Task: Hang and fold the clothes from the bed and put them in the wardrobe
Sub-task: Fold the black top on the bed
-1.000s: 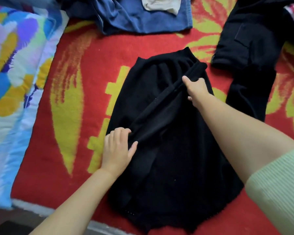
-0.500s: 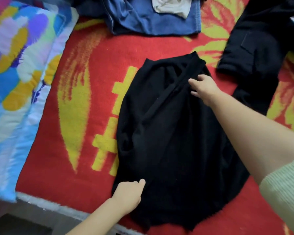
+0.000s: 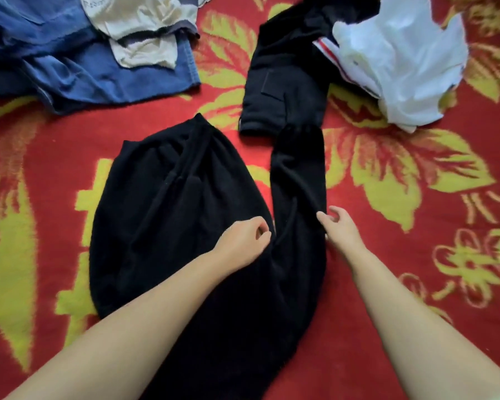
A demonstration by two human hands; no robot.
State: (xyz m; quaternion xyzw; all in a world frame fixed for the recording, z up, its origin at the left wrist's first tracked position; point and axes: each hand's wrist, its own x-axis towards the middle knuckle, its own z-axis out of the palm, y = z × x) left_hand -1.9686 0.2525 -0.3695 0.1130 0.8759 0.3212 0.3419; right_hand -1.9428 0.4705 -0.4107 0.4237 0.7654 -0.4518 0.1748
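On the bed (image 3: 416, 255), over a fuzzy red blanket with yellow leaf shapes, a soft black garment (image 3: 171, 226) lies spread, its long axis running from the near edge away to a gathered waistband at the far end. A narrow black sleeve-like strip (image 3: 298, 174) runs alongside on the right. The left hand (image 3: 243, 241) rests on the black cloth, fingers loosely curled, holding nothing. The right hand (image 3: 341, 229) sits at the strip's edge, fingers apart and relaxed. Farther off lie crumpled blue denim (image 3: 98, 73), a dark folded jacket (image 3: 286, 82) and a glossy white plastic bag (image 3: 401, 59)
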